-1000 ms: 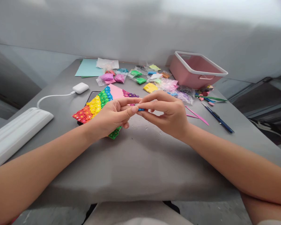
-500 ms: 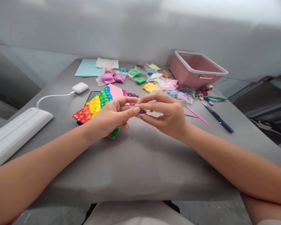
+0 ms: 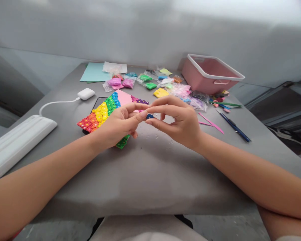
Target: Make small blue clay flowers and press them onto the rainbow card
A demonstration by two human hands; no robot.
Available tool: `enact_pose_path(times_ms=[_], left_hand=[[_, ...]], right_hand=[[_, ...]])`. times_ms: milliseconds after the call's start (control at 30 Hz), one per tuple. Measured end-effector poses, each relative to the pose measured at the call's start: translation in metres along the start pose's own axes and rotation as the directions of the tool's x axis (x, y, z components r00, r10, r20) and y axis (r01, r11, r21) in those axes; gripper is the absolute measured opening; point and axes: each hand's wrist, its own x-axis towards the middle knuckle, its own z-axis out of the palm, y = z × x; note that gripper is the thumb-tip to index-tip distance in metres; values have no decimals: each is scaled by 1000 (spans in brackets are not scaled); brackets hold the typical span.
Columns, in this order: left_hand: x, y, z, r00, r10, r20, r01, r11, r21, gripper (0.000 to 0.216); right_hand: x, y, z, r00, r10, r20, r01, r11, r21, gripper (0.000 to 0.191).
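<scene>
My left hand (image 3: 119, 125) and my right hand (image 3: 179, 121) meet fingertip to fingertip above the grey table (image 3: 150, 174). Between them sits a small dark blue clay piece (image 3: 149, 116), pinched by my right thumb and forefinger; my left fingers curl closed and touch it too. Just behind my left hand lies a pink card (image 3: 110, 112) covered with rows of tiny clay flowers in rainbow bands, from red through yellow, green and blue to purple. My left palm hides part of its near edge.
Several small bags of coloured clay (image 3: 150, 85) lie at the back, beside a pink basket (image 3: 212, 73). Pink sticks (image 3: 210, 123) and a dark blue tool (image 3: 234, 127) rest at the right. A white earbud case (image 3: 86, 94) and a white device (image 3: 15, 142) sit at the left.
My right fingers have lifted and spread slightly, so the blue clay piece shows more clearly between the fingertips. Both arms stay where they were.
</scene>
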Motion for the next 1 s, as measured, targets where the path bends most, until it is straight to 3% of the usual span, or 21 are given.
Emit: enact_pose_path(times_ms=[300, 567, 867, 1000], left_hand=[[1, 2, 3, 996, 52, -79, -47, 997, 67, 41], [0, 3, 3, 996, 41, -74, -39, 999, 38, 38], [-2, 9, 5, 994, 29, -107, -21, 997, 76, 55], [-1, 8, 5, 994, 24, -109, -14, 996, 90, 58]], right_hand=[[-2, 3, -2, 999, 10, 43, -11, 1000, 18, 21], [-1, 2, -2, 999, 6, 37, -6, 1000, 12, 13], [-2, 2, -1, 995, 98, 31, -97, 995, -10, 18], [-3, 3, -1, 994, 100, 32, -100, 995, -6, 10]])
